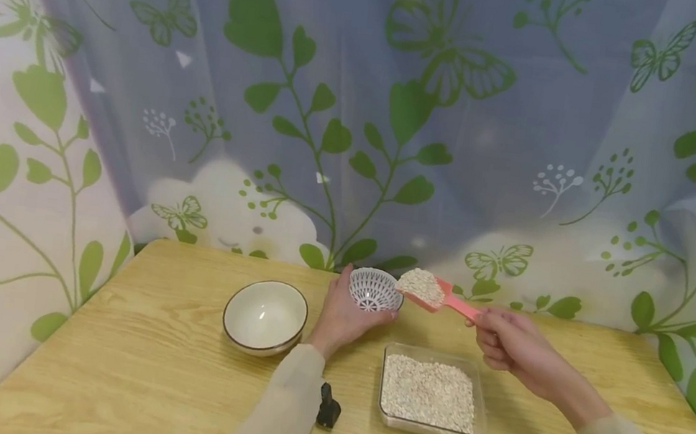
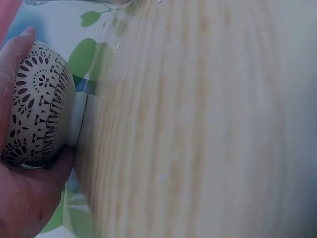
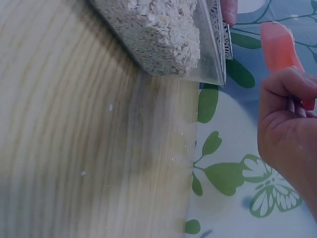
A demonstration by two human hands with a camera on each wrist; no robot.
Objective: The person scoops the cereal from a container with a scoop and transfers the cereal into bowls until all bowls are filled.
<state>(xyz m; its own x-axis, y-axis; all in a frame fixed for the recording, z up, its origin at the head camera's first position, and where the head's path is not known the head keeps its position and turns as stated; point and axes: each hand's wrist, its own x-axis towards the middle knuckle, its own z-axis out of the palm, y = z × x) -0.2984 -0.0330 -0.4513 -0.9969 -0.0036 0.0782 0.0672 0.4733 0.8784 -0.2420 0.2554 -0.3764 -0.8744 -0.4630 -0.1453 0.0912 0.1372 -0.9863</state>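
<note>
My left hand (image 1: 341, 317) holds a small bowl (image 1: 370, 286) at the back of the table, thumb on one side and fingers on the other. Dark lacy patterning covers the bowl's outside (image 2: 42, 106) in the left wrist view. A pink scoop (image 1: 458, 305), heaped with rolled oats (image 1: 421, 285), is gripped by its handle in my right hand (image 1: 517, 350). Its loaded end is in the air at the bowl's right rim, roughly level. Below the scoop, a clear rectangular container (image 1: 480, 407) full of oats sits on the table.
A cream bowl (image 1: 266, 314) with a dark rim stands left of my left forearm. The wooden table (image 1: 128, 364) ends at the back against a curtain (image 1: 492, 155) printed with leaves and butterflies. A few loose flakes (image 3: 83, 173) lie on the wood.
</note>
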